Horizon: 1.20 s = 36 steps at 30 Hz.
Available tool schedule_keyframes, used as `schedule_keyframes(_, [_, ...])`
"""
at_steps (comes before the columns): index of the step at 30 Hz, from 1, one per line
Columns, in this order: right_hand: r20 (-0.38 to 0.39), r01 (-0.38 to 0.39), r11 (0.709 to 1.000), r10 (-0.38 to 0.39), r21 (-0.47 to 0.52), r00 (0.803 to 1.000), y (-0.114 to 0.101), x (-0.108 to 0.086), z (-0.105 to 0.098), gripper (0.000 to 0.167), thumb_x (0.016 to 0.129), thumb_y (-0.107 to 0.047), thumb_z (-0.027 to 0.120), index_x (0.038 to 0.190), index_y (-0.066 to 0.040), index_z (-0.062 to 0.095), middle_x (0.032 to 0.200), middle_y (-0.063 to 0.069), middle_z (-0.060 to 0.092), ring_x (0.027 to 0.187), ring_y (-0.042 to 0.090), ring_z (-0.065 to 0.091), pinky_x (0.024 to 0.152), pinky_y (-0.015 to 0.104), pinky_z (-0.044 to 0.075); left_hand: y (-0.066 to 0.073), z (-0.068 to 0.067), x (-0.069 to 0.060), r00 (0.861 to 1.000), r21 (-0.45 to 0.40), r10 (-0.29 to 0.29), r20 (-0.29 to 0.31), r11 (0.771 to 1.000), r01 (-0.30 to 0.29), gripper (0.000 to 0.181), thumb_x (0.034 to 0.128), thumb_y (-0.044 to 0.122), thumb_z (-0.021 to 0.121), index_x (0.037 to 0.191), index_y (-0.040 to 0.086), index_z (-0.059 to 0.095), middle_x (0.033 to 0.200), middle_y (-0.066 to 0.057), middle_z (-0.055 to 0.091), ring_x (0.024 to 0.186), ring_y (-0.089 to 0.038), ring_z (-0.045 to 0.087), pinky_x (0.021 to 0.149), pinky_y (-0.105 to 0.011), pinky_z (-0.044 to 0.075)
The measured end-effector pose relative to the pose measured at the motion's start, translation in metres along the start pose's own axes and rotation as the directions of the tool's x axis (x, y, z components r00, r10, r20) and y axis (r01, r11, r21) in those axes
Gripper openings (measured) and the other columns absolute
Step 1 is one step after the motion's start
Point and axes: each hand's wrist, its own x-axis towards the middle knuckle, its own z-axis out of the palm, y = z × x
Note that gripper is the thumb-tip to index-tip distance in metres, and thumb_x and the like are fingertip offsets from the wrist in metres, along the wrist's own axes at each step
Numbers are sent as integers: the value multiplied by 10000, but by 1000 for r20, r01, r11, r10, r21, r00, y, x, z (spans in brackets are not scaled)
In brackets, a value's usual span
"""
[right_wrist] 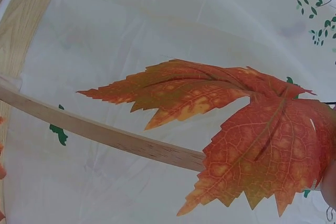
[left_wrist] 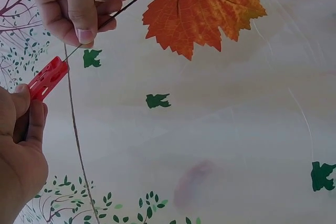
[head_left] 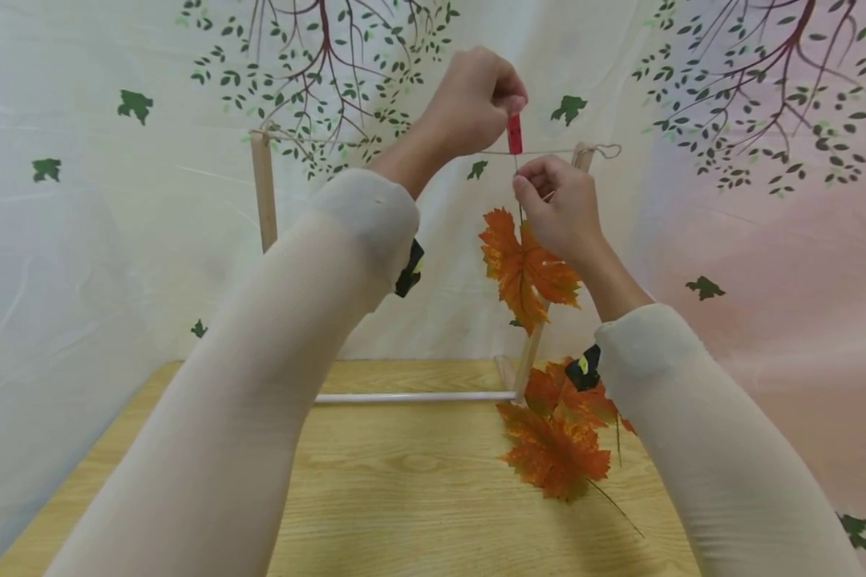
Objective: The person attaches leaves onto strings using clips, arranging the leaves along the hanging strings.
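Pinching was doing all the work in the head view: upper middle, the left hand [head_left: 476, 100] had the red clip [head_left: 515, 135] squeezed between thumb and fingers, right by the string [head_left: 556, 151]. Just below, the right hand [head_left: 563, 200] pinched the stem [head_left: 516, 163], fingertips nearly closed, with the leaf [head_left: 523, 272] hanging right of centre. Biggest risk imo: the clip biting only the string or only the stem, since both were so thin. Then the leaf would've dropped once the right hand let go, maybe onto the loose leaves [head_left: 559, 449] at lower right on the table [head_left: 404, 497].

Left wrist view had the clip at the left, its tip next to string and stem, leaf up top. Couldn't tell if it had caught both. Shoving too hard there might've made the string dodge the clip.

Right wrist view was mostly leaf, right side, overlapping a post [right_wrist: 100, 129]. Barely any finger showed at the right edge, so no judging the grip. A careless swing could've snagged the leaf on that post.
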Motion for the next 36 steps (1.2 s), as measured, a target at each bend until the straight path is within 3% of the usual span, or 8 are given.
schedule_keyframes(20, [-12,1,1000,-1,2,1000,0,2,0,249,1042,-203,613,1132,21,674,934,110,672,778,181,575,744,202,511,-2,5,-1,1000,14,9,19,1000,-9,228,1070,138,528,1114,82,745,1016,-36,660,864,-139,552,757,-211,487])
schedule_keyframes(36, [-5,-20,1000,20,7,1000,3,3,3,233,1039,-192,618,1129,14,677,927,112,672,772,194,571,724,212,506,-4,5,1,1000,27,31,-1,999,-30,244,1070,159,530,1117,73,753,1001,-42,665,853,-143,544,766,-218,491])
